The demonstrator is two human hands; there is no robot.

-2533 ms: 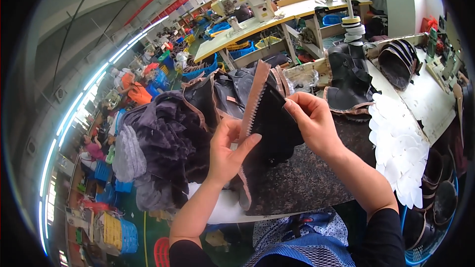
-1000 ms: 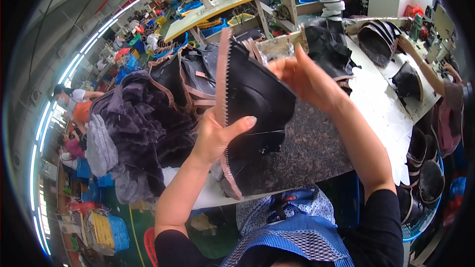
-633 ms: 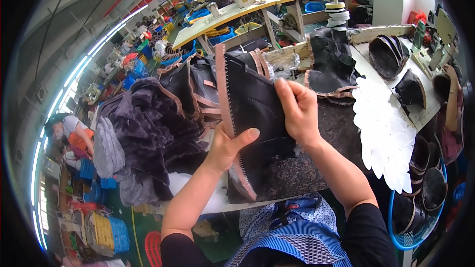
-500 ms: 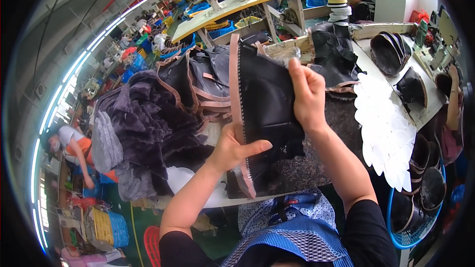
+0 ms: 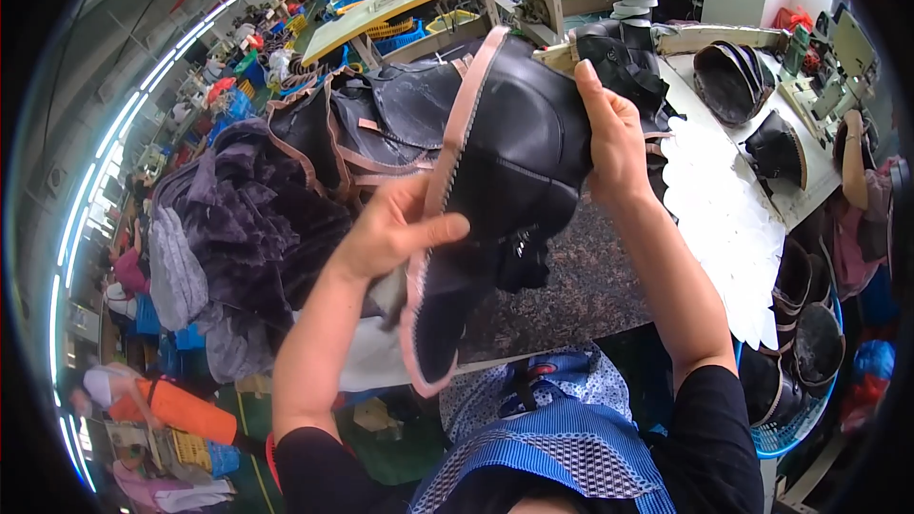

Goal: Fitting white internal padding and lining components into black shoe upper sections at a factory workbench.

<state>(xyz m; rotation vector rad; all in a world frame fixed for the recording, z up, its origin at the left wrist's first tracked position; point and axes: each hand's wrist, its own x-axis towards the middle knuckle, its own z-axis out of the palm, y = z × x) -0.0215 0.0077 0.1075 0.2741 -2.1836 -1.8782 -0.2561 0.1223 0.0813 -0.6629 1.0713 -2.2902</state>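
A black leather boot upper (image 5: 524, 138) with a pink-taped, stitched edge is held up over the worktable. My left hand (image 5: 392, 230) pinches its pink edge, thumb lying on the near face and fingers behind. My right hand (image 5: 617, 138) grips the far right side, thumb pointing up, with the other fingers partly hidden. Below the upper lies the table's dark, mottled surface (image 5: 595, 295). More black uppers with pink edges (image 5: 405, 103) are heaped just behind it. To the left of my left hand is a pile of dark purple-grey plush pieces (image 5: 252, 205).
Overlapping white cut pieces (image 5: 709, 224) hang along the table's right side. A blue basket (image 5: 819, 409) of boot parts stands at lower right. Tape rolls (image 5: 633, 2) sit on a spindle at the back. Another person's arm (image 5: 857, 167) reaches toward a sewing machine at far right.
The upper has tilted so its pink edge leans right at the top, and its rounded, seamed side shows more. My left hand has shifted left and up with the edge. The view has turned slightly.
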